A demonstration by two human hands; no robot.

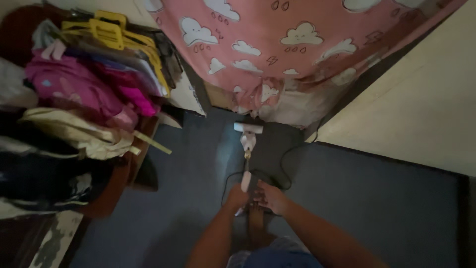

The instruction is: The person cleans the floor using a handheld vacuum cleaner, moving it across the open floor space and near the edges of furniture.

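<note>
Both hands grip the handle end of a white stick vacuum [246, 149]: the left hand [237, 197] and the right hand [270, 197] touch side by side. The vacuum head sits on the dark floor [377, 208], just beside the hanging edge of a pink cloud-print sheet [277, 44]. A black cord [285, 166] loops near the vacuum. A pile of clothes [79, 99] with yellow hangers [111, 30] fills the left side.
</note>
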